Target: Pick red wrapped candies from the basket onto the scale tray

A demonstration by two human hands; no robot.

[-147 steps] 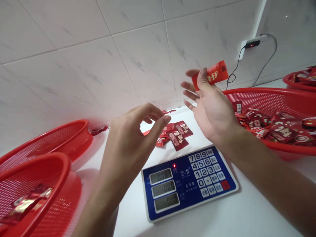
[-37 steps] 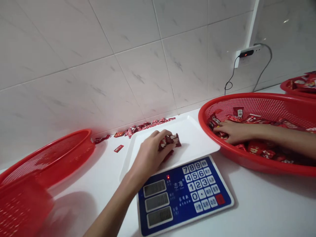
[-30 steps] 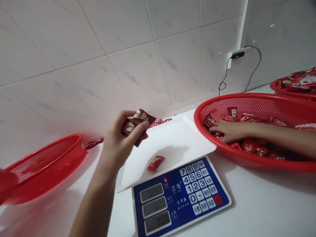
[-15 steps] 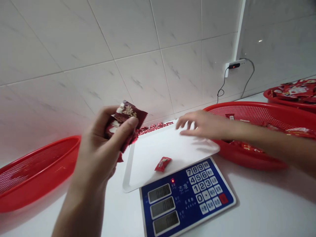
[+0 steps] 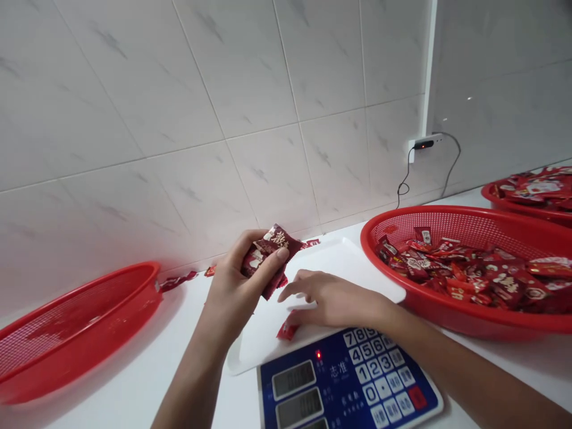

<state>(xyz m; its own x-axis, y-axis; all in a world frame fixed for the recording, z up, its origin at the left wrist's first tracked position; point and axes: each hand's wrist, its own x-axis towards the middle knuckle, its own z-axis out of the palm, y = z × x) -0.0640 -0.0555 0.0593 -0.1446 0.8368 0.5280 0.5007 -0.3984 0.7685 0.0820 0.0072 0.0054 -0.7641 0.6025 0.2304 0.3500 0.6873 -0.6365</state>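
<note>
Several dark red snack packets (image 5: 271,250) are bunched in my left hand (image 5: 241,280), thumb pressed over them, above the left part of the white weighing tray (image 5: 263,336). My right hand (image 5: 326,298) is low over the same tray, fingers parted and bent. Beneath its thumb lies a single small red packet (image 5: 287,329); whether the thumb touches it I cannot tell. The tray sits on a blue scale (image 5: 339,381) with number keys and displays, partly covered by my right forearm.
At right stands a red mesh basket (image 5: 447,316) full of packets, with another filled red basket (image 5: 496,190) behind. A red basket (image 5: 84,333) is at left. Loose packets (image 5: 179,280) lie along the tiled wall. A cable (image 5: 404,179) hangs from a wall socket.
My right hand has moved left and down over the tray to the single packet. My left hand, still holding its packets, has shifted right in view. The camera view has tilted up.
</note>
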